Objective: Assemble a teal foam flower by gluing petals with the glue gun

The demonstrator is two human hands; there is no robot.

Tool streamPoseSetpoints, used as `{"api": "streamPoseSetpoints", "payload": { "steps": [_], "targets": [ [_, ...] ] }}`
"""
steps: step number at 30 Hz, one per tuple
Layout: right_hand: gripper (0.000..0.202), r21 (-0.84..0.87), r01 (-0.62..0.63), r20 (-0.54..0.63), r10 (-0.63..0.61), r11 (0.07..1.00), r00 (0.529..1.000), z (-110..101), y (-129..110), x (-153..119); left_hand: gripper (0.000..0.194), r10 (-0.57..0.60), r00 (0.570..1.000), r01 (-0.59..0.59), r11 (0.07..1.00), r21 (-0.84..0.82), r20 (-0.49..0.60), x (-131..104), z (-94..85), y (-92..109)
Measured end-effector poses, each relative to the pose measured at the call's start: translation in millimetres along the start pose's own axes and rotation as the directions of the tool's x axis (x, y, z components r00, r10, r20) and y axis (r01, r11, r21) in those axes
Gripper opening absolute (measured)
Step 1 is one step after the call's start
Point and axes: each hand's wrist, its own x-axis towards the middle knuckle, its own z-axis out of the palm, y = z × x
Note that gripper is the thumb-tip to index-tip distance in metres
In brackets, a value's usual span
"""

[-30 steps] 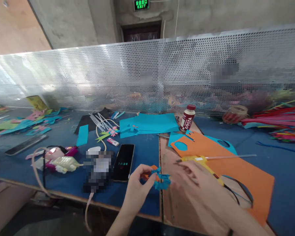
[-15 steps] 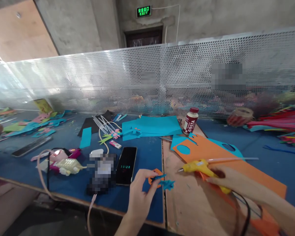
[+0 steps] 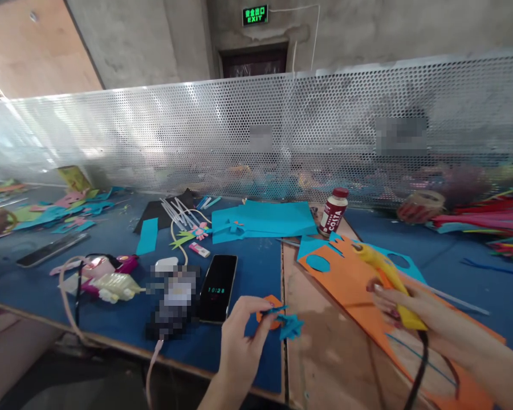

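Note:
My left hand (image 3: 239, 341) pinches a small cut-out of orange and blue foam (image 3: 277, 319) just above the near table edge. A spiky blue piece (image 3: 291, 327) hangs at its right side. My right hand (image 3: 404, 307) grips a yellow glue gun (image 3: 387, 273) over a large orange foam sheet (image 3: 350, 279). The gun's nozzle points away toward the far left, lifted off the table, and its black cord (image 3: 414, 376) trails down toward me.
A black phone (image 3: 218, 287) lies left of my left hand. Blue foam sheets (image 3: 260, 219) and a Costa bottle (image 3: 333, 212) stand farther back. Toys and a cable (image 3: 102, 279) sit at the left, pipe cleaners (image 3: 483, 219) at the right. A perforated metal screen (image 3: 256, 136) walls the back.
My right hand lifted the glue gun and swung it right, away from the cut-out, turning its nozzle toward the far side. My left hand stayed put with the cut-out.

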Motion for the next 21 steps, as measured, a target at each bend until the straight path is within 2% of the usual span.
{"api": "streamPoseSetpoints", "payload": {
  "steps": [2, 6, 9, 13, 15, 18, 21],
  "targets": [
    [0.039, 0.064, 0.027, 0.017, -0.028, 0.998, 0.999, 7, -6, -7, 0.009, -0.021, 1.0, 0.021, 1.0, 0.01, 0.023, 4, 1.2, 4],
    [0.052, -0.023, 0.097, 0.035, -0.097, 0.995, 0.995, 18, -19, -15, 0.007, -0.086, 0.994, 0.084, 0.996, 0.028, 0.064, 18, 2.6, 13],
    [0.053, -0.051, 0.114, 0.119, -0.108, 0.992, 0.987, 24, -25, -16, 0.005, -0.121, 0.992, 0.119, 0.992, 0.043, 0.039, 26, 4.1, 13],
    [0.041, 0.104, 0.053, 0.214, -0.074, 0.993, 0.974, 33, -25, -12, 0.004, -0.138, 0.99, 0.137, 0.99, 0.029, 0.041, 25, 5.0, 7],
    [0.036, 0.142, 0.021, 0.2, -0.049, 0.99, 0.979, 37, -21, -10, 0.004, -0.138, 0.99, 0.137, 0.99, 0.016, 0.04, 23, 3.9, 5],
    [0.029, 0.072, 0.031, 0.235, -0.048, 0.997, 0.971, 41, -13, -7, 0.004, -0.144, 0.989, 0.144, 0.99, 0.0, 0.02, 22, 1.8, 5],
    [0.026, -0.139, 0.063, 0.261, -0.025, 0.988, 0.965, 42, -3, -6, 0.003, -0.157, 0.988, 0.157, 0.988, -0.003, 0.004, 23, 1.1, 6]
  ]
}}
